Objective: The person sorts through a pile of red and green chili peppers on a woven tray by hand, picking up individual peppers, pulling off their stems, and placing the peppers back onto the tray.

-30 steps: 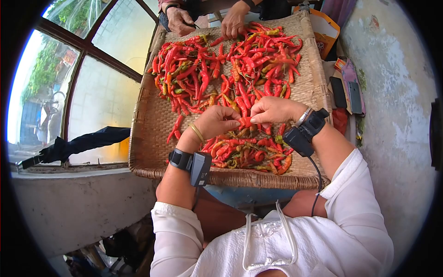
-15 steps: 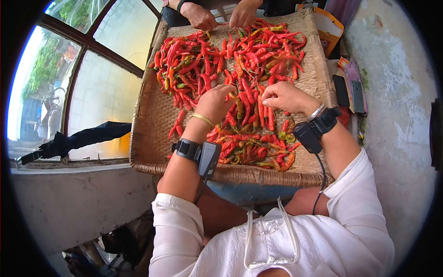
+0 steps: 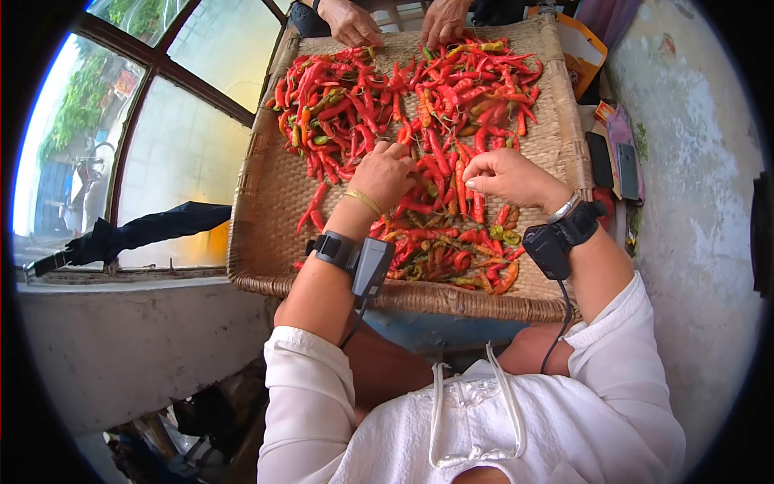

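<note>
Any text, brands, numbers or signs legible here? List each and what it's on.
None readable.
Orange-edged bag, top right: dark printed marks, too small to read.
Small red-orange packet above the phones: too small and blurred.
Reddish patch seen through the window: blurred, can't tell if it's a sign.
Gray device on the left wrist: no legible marking.

White, loose-fitting textured fabric blouse (image 3: 564,411) with white cord drawstring (image 3: 439,419); gold-coloured ring-shaped bangle (image 3: 364,202); silver-coloured metal bracelet (image 3: 563,208); black wrist straps (image 3: 337,250) with box-shaped modules (image 3: 372,267), thin black cables attached
</note>
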### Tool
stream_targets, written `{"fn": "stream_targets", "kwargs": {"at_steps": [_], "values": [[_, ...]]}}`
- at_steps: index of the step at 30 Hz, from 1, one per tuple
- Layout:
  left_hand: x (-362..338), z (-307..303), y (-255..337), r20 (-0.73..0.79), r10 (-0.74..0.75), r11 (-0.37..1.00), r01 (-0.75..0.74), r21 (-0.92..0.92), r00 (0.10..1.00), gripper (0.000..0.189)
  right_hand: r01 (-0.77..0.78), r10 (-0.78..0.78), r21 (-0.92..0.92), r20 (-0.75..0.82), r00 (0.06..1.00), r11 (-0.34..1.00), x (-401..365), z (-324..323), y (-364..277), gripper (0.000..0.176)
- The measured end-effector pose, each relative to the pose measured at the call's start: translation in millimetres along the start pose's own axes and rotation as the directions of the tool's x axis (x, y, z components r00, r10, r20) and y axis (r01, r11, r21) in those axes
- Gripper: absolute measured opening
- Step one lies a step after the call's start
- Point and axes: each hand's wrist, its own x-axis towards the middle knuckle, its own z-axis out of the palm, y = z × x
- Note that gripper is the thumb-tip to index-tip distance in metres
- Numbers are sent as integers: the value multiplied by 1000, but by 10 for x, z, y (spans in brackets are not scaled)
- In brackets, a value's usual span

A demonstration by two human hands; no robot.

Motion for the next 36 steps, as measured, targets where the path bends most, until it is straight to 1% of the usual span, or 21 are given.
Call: {"fn": "stream_targets", "kwargs": {"at_steps": [3, 5, 7, 9, 11, 14, 15, 16, 17, 18, 19, 20, 21, 23, 24, 25, 26, 27, 30, 34, 36], "values": [[45, -126, 68, -32, -42, 989, 37, -144, 999, 19, 32, -35, -59, -57, 998, 998, 27, 6, 33, 17], [44, -260, 173, 104, -204, 819, 228, -526, 973, 17, 47, -53, -62, -106, 993, 997, 40, 17, 31, 18], [58, -286, 228, 169, -184, 777, 248, -579, 968, 20, 19, -45, -132, -194, 980, 991, 43, 47, 2, 21], [46, -265, 281, 303, -171, 570, 345, -746, 937, 19, 45, -69, -114, -219, 973, 993, 68, 87, 37, 24], [48, -264, 294, 276, -159, 577, 316, -753, 948, 20, 29, -26, 69, -42, 999, 997, 97, 101, 70, 26], [49, -283, 321, 359, -244, 458, 434, -776, 901, 19, -8, 11, 54, -45, 999, 998, 77, 101, 2, 32], [52, -290, 346, 394, -245, 339, 459, -821, 886, 20, -7, 10, 55, -45, 999, 998, 84, 129, 22, 32], [52, -291, 363, 429, -240, 214, 478, -852, 871, 20, 102, -130, -148, -192, 973, 984, 96, 181, 60, 31], [55, -277, 364, 429, -243, 213, 479, -852, 870, 20, 175, -290, -357, -301, 908, 918, 99, 223, 75, 30], [66, -249, 350, 438, -263, 161, 487, -858, 859, 20, 179, -293, -357, -297, 909, 917, 84, 228, 11, 30], [64, -208, 319, 449, -284, 107, 493, -863, 847, 20, 303, -432, -403, -281, 857, 864, 52, 223, -115, 34], [65, -114, 240, 464, -277, 139, 513, -847, 841, 19, 420, -563, -447, -257, 786, 790, 28, 228, -233, 39], [41, -43, 221, 464, -282, 134, 514, -847, 840, 19, 424, -564, -445, -251, 787, 789, 9, 263, -325, 39], [21, 57, 239, 340, -174, -2, 345, -939, 924, 17, 669, -779, -427, -159, 607, 609, -41, 367, -480, 47], [-7, -147, 371, 404, -197, -255, 351, -901, 894, 17, 671, -779, -424, -155, 608, 608, -71, 425, -532, 47], [97, 72, 221, 633, -88, -425, 546, -722, 769, 19, 729, -813, -412, -53, 580, 547, -103, 485, -576, 45], [95, 79, 232, 580, -174, -138, 564, -814, 796, 21, 782, -838, -390, 45, 544, 486, -126, 549, -606, 43], [99, 54, 260, 506, -236, 163, 547, -821, 830, 23, 783, -838, -387, 45, 544, 487, -131, 623, -607, 43], [110, 56, 361, 539, -308, 52, 579, -813, 784, 29, 798, -912, -496, 26, 409, 344, -105, 774, -618, 27], [118, 83, 466, 448, -308, -88, 444, -892, 839, 29, 783, -877, -502, 95, 471, 366, -56, 803, -549, 26], [130, 58, 497, 444, -356, -320, 339, -885, 822, 28, 768, -841, -448, 62, 538, 458, -60, 792, -515, 31]]}}
